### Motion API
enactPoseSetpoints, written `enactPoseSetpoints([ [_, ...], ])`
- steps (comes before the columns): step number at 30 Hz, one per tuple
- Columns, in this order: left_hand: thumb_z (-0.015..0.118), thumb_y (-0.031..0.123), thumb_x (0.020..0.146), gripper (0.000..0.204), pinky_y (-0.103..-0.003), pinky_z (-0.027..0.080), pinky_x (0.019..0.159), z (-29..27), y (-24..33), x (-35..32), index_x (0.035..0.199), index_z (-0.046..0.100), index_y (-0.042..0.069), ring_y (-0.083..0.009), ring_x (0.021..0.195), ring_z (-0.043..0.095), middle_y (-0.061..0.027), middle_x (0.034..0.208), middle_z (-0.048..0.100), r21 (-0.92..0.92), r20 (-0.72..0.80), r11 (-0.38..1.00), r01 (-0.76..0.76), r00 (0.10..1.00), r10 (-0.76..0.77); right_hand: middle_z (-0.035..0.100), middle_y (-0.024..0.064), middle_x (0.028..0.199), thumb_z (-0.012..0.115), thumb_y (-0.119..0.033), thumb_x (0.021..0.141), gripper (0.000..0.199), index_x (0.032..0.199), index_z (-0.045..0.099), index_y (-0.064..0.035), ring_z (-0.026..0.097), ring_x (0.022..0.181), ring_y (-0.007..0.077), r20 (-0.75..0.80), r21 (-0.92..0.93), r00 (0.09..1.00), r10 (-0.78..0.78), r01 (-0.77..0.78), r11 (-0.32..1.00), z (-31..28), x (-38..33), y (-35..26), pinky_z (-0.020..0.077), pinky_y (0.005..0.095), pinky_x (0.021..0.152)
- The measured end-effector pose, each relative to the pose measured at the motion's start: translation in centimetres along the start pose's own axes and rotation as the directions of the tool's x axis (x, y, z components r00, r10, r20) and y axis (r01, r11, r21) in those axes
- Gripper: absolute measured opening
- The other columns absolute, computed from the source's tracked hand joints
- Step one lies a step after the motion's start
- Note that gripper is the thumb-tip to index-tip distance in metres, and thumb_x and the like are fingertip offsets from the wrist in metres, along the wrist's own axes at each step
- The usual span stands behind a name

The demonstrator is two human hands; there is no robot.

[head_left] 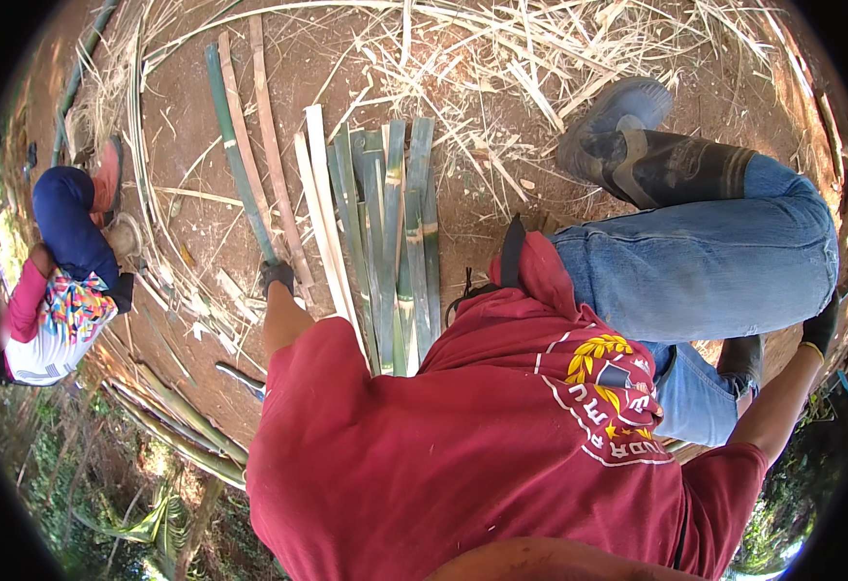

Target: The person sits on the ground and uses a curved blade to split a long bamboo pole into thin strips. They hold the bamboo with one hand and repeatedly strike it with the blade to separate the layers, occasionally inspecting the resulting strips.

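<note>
My left hand (276, 277), in a dark glove, is closed around the near end of a long green bamboo strip (235, 145). Two brownish bamboo strips (274, 145) lie just right of that strip on the ground. Further right, beside my body, is a bundle of split green bamboo strips (385, 223), with pale ones (325, 213) along its left edge. My right hand (823, 324), also gloved, is far out at the right edge by my bent jeans leg (695, 261). Its fingers are too dark and partly hidden to make out.
Pale bamboo shavings (482, 58) litter the brown earth ahead. A bladed tool (240, 376) lies near my left elbow. Another person (65, 281) squats at the far left. Long bamboo poles (182, 426) lie behind on the left. My rubber boot (676, 165) extends to the right.
</note>
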State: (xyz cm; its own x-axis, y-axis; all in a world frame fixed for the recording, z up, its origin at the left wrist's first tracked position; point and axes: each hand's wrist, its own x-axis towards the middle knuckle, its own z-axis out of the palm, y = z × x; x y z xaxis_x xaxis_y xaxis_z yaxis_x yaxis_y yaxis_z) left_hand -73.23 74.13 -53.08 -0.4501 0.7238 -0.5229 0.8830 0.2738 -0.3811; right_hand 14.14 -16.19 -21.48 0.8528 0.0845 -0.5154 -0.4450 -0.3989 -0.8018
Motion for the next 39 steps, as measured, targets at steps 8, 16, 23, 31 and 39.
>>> enactPoseSetpoints([
  [8,0.059,0.032,0.091,0.045,-0.047,0.049,0.094,-1.8,1.1,-6.7,0.128,0.043,0.012,-0.0367,0.114,0.061,-0.0220,0.126,0.059,-0.261,-0.168,0.962,0.081,0.977,-0.128,0.064,0.0112,0.122,0.044,-0.027,0.100,0.040,0.127,0.058,-0.0011,0.061,0.111,0.0234,-0.137,0.175,0.990,0.034,-0.009,0.985,0.7,-0.4,3.8,0.0465,0.0359,0.100],
  [16,0.066,0.052,0.085,0.047,-0.047,0.050,0.083,-10.7,1.7,-15.3,0.101,0.057,0.009,-0.0363,0.092,0.067,-0.0161,0.100,0.068,-0.495,-0.532,0.867,-0.063,0.811,-0.245,0.067,0.0051,0.097,0.055,-0.019,0.095,0.027,0.115,0.062,-0.0016,0.061,0.087,0.0182,-0.149,0.165,0.987,0.060,-0.035,0.986,-2.1,0.3,4.9,0.0493,0.0301,0.080],
  [23,0.079,0.059,0.069,0.062,-0.044,0.049,0.072,-20.6,4.6,-19.6,0.090,0.059,0.005,-0.0318,0.074,0.063,-0.0126,0.082,0.067,-0.490,-0.815,0.720,-0.491,0.552,-0.178,0.067,0.0065,0.087,0.073,-0.027,0.086,0.037,0.110,0.063,0.0003,0.064,0.071,0.0158,-0.705,-0.059,0.687,-0.176,0.190,0.980,3.3,-5.2,1.4,0.0520,0.0297,0.064],
  [31,0.080,0.049,0.074,0.052,-0.039,0.049,0.069,-30.8,30.9,-41.8,0.093,0.063,0.004,-0.0246,0.071,0.063,-0.0102,0.079,0.067,-0.129,-0.943,0.140,-0.982,0.165,0.288,0.055,-0.0002,0.071,0.067,-0.015,0.089,0.033,0.120,0.061,-0.0047,0.051,0.053,0.0079,-0.759,-0.262,0.429,-0.490,0.488,0.833,4.6,-20.0,-0.7,0.0408,0.0245,0.047],
  [39,0.084,0.036,0.074,0.049,-0.038,0.051,0.072,-22.5,43.1,-77.3,0.100,0.060,0.001,-0.0243,0.077,0.066,-0.0127,0.088,0.069,0.073,-0.585,-0.640,-0.765,-0.553,0.594,0.052,-0.0027,0.070,0.068,-0.030,0.093,0.023,0.104,0.062,-0.0108,0.050,0.055,0.0075,-0.899,0.223,0.406,-0.165,0.747,0.626,7.2,-26.4,3.2,0.0420,0.0247,0.049],
])
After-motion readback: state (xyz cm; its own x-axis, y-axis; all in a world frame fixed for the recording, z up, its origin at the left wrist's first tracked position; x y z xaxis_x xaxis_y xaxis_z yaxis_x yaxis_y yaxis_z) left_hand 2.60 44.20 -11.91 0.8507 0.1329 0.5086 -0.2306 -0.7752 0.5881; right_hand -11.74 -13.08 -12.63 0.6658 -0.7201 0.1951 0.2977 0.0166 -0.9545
